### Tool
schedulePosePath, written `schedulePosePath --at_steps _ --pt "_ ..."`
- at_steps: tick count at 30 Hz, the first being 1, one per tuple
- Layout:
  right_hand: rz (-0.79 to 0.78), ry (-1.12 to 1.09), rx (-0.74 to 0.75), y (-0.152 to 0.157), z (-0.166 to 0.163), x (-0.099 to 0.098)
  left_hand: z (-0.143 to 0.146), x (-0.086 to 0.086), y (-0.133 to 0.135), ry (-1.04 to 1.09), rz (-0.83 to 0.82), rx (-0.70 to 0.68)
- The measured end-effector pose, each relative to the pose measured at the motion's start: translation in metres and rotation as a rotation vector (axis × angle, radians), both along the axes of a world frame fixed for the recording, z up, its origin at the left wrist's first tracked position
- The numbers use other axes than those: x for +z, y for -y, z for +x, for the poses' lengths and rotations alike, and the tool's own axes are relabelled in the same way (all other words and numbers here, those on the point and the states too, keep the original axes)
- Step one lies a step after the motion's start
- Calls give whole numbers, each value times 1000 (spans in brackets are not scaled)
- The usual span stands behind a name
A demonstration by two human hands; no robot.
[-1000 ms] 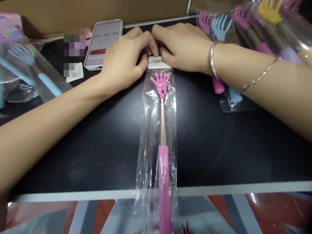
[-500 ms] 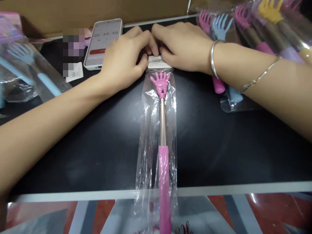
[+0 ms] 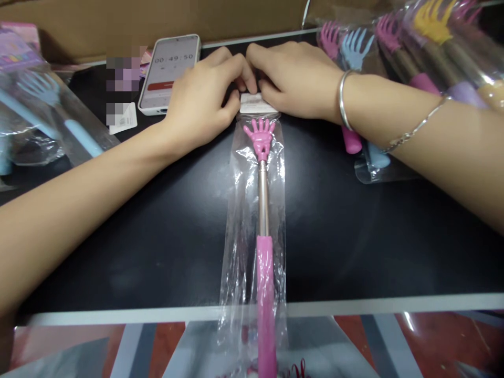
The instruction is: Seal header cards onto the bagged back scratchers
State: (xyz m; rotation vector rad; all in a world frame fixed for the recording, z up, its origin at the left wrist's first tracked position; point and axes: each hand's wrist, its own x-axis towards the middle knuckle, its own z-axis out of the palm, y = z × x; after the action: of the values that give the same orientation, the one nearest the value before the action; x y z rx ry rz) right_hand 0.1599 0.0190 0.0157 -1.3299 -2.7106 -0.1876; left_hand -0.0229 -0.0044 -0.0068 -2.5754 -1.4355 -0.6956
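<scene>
Latest change: very little; the phone (image 3: pixel 173 68) in the upper left reads 00:49:50, its last digits up from 49 a second ago, and the view has tipped slightly. Both hands keep their pose, so the work appears held at the packet's top end.
Left hand (image 3: pixel 207 94): upper centre, fingers curled, thumb and forefinger at the left end of the white card (image 3: pixel 258 105); whether they pinch it cannot be told.
Right hand (image 3: pixel 301 79): just right of the card, fingers bent under, thumb by its right end; a grip cannot be made out.
Pink back scratcher (image 3: pixel 264 273): down the middle of the frame inside a clear sleeve (image 3: pixel 236 236), claw uppermost below the card, handle running past the bottom edge.
Black tabletop (image 3: pixel 157 231): glossy, pale-edged, bearing bagged blue scratchers (image 3: pixel 82 136) at left, a loose white tag (image 3: pixel 126 119) near the phone, and pink, blue and yellow scratchers (image 3: pixel 433 23) at upper right.
Room: a brown panel (image 3: pixel 236 21) behind; below the table's front edge, red floor (image 3: pixel 167 336) and a grey surface with red lettering.
</scene>
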Motion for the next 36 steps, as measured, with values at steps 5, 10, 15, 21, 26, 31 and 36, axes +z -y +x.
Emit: schedulePosePath --at_steps 5,10,15,21,26,31,36 --pt "-2 -8 24 -1 0 -1 0 -1 -1 5 5 -9" --pt "3 2 15 -1 0 -1 0 0 -1 -10 8 -8" --pt "-8 21 -12 0 -1 0 1 1 1 -7 -7 -2" --pt "-3 5 18 0 0 0 0 0 -1 -31 1 19" --pt "4 15 -32 -2 -1 -2 3 2 2 -46 -16 28" --pt "13 37 -27 -3 -1 -3 4 5 5 -80 -62 37" --pt "2 9 -15 -2 0 -2 2 3 1 -48 -25 13"
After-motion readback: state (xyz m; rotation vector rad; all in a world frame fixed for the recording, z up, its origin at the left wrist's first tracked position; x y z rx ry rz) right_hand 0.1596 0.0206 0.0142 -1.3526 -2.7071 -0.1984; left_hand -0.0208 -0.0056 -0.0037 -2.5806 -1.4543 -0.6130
